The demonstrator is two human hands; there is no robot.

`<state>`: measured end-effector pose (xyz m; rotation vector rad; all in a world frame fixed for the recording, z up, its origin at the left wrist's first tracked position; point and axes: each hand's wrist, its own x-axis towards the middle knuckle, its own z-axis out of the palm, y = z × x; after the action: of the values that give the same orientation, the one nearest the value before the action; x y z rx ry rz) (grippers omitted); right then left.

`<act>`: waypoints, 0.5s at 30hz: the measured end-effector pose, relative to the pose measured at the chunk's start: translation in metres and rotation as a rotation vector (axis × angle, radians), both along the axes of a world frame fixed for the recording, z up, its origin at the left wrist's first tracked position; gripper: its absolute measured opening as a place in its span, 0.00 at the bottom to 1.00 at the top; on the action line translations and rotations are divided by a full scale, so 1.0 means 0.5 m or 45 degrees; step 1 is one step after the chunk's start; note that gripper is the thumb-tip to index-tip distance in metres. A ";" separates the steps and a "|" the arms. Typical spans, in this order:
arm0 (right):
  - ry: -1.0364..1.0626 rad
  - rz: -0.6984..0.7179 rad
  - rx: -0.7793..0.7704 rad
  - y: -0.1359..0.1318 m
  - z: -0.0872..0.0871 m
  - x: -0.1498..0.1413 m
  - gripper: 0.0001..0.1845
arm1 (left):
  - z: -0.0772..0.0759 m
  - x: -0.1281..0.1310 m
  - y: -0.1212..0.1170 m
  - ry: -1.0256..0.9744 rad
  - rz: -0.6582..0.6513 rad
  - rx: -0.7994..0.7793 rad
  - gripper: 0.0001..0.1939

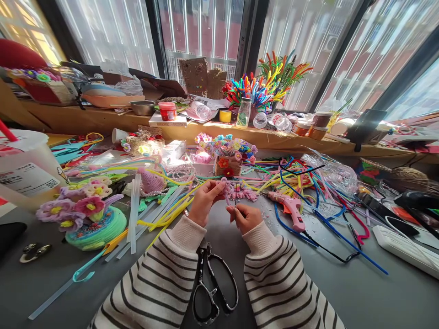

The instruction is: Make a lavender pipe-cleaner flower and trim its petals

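Here we are at the middle of the table, and the left hand (206, 201) has thumb and fingers pinched on a fuzzy stem (227, 192). It's pale lilac-pink, soft and plush, curled over at the top beside the fingertips, with a length hanging below. Just to its side, the right hand (247, 218) is curled in, fingertips pinching a thin dark stick (235, 196) that stands close to upright. Whether stick and stem touch, I can't tell.

Right behind them sits a heap of pink curls (248, 193), then a basket (229, 165) crowded with little flowers. Over to the right, a pink glue gun (288, 208) lies on its side; between the forearms, black-handled scissors (214, 285), paint worn in patches.

Now for the print! Far left, a big cup (25, 157) carries a white label (30, 180): rows of dark characters, too small to read, and a square code at the corner. On the sill, a red jar (168, 111) wears a label too, its lettering likewise beyond reading.
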<state>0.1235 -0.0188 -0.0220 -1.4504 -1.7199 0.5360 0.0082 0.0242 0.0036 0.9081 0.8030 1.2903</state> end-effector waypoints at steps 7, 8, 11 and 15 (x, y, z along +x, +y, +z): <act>-0.089 0.193 -0.201 0.003 -0.007 -0.006 0.32 | -0.001 -0.001 0.002 0.002 0.062 0.028 0.10; -0.109 0.238 -0.221 0.004 -0.010 -0.007 0.32 | -0.002 -0.001 0.002 0.011 0.060 0.031 0.10; -0.148 0.326 -0.223 0.005 -0.016 -0.008 0.33 | -0.004 -0.002 0.004 0.013 0.045 0.035 0.08; -0.165 0.346 -0.211 0.005 -0.015 -0.007 0.33 | -0.002 -0.002 0.003 -0.061 -0.020 -0.007 0.08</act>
<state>0.1199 -0.0163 -0.0293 -1.3981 -2.0321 0.7587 0.0071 0.0257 0.0026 0.8747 0.7601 1.2909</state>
